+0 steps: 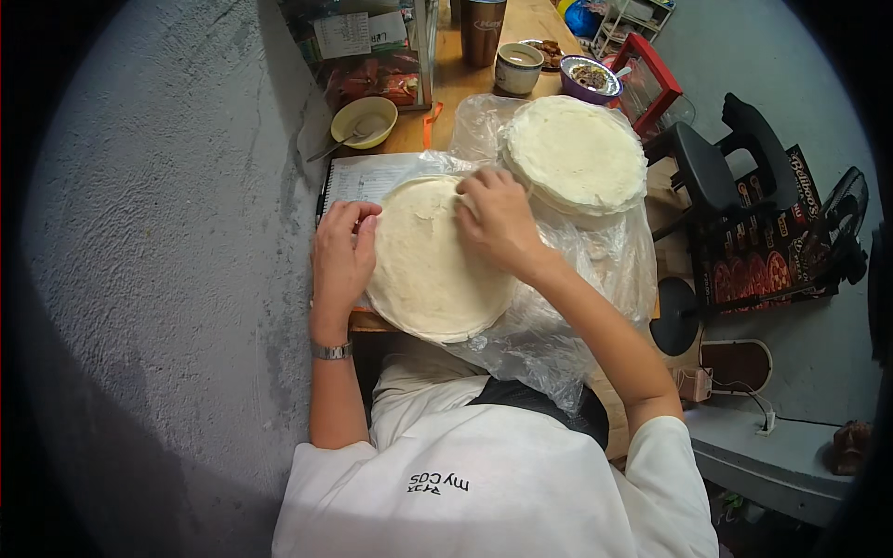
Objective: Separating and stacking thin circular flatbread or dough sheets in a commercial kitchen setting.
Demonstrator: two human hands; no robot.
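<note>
A stack of thin, round, pale wrapper sheets (432, 279) lies before me, partly over a spiral notebook (370, 178) and a clear plastic sheet (593, 258). At its left edge is my left hand (345, 244), thumb and fingers apart, with a metal-banded watch on the wrist. My right hand (499, 216) is bent over the upper right of the stack; its fingertips are blurred, so whether they pinch a sheet cannot be told. Near the fingers the top sheet shows a small torn or lifted flap. A second round stack (575, 155) rests on the plastic at the upper right.
Beyond the stacks stand a yellow bowl (370, 120) with a spoon, a cup of drink (518, 68), a brown tumbler (483, 31) and a purple bowl of food (590, 78). A rough wall (174, 244) borders the left; a black chair (704, 164) is at the right.
</note>
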